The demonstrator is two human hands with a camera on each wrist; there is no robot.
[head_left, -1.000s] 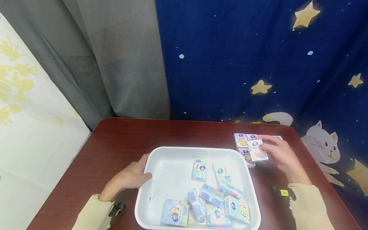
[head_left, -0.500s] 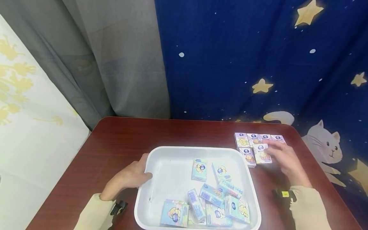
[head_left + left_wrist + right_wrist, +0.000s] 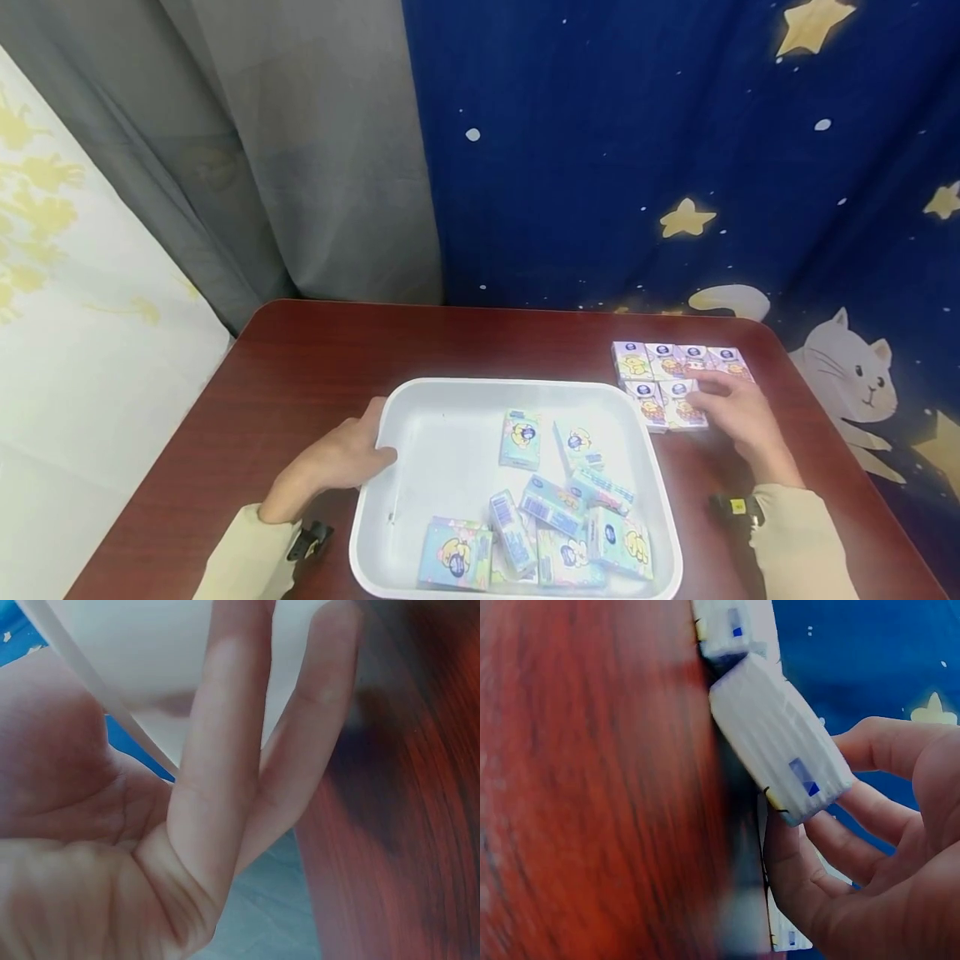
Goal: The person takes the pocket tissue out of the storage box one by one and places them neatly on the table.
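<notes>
In the lower middle of the frame, a white tray (image 3: 435, 442) holds jumbled pale blue packets (image 3: 459, 557). My left hand (image 3: 337, 454), lower left, grips its left edge, thumb over the rim, fingers outside. Lower right, my right hand (image 3: 738, 417) stretches forward, thumb and fingers pinching a small lilac-and-white packet (image 3: 678, 410) with a round dark-blue badge. Beyond it, four similar packets (image 3: 632, 363) form a row.

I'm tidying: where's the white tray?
In the head view, the tray is bottom centre, between the left hand gripping it and the purple packs at its far-right corner.
</notes>
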